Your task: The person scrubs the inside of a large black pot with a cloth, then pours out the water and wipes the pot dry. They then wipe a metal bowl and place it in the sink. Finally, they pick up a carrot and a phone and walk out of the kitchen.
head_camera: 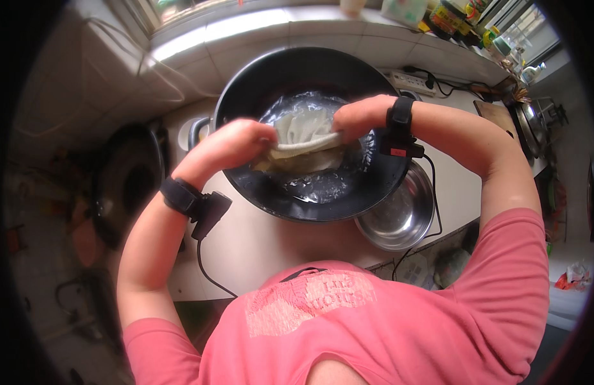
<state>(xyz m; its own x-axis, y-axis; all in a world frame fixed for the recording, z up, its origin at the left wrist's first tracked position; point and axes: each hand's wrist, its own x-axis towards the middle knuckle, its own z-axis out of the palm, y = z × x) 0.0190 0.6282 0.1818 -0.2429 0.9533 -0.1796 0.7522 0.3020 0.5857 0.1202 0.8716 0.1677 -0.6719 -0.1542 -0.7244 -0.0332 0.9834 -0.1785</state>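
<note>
A large black wok (316, 211) with water in it stands on the white counter. Over the water, a pale, wet cloth (304, 127) is stretched between my two hands, its lower part dipping into the water. My left hand (246, 137) grips the cloth's left edge, fingers blurred. My right hand (362, 118) pinches the right edge of the same cloth. Both wrists wear black straps with small cabled devices. Below the wok's right side sits a stainless steel bowl (398, 216), partly covered by the wok's rim.
A white power strip (412, 83) with black cables lies behind the wok. Jars and bottles line the window ledge at the upper right. Beyond my right arm are a wooden board (498, 115) and a metal lid (528, 122). Another dark pan (133, 183) is at the left.
</note>
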